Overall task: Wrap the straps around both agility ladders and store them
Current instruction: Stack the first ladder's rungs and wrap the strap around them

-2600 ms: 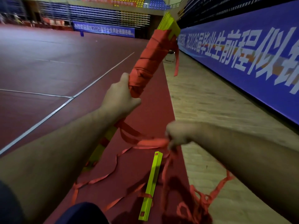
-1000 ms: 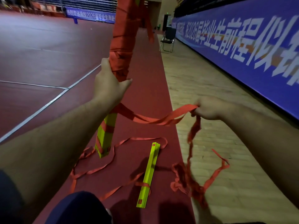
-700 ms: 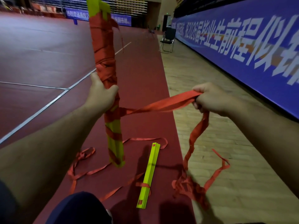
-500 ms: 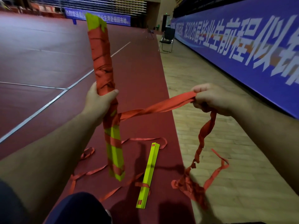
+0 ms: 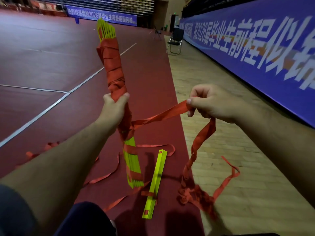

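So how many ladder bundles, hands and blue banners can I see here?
Ladder bundles: 2, the held ladder bundle and the floor ladder bundle
Hands: 2, left hand, right hand
Blue banners: 2, far banner, side banner
Total: 6

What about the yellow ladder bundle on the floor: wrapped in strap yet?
No, the yellow ladder bundle on the floor lies mostly bare, one red strap crossing it.

A bundle of yellow flat plastic ladder rungs (image 5: 133, 160), mostly wound in red-orange webbing strap (image 5: 163, 114), is held nearly upright; the loose strap stretches right, then drops into a floor tangle. A second yellow rung stack (image 5: 156, 183) lies flat on the floor beside it.
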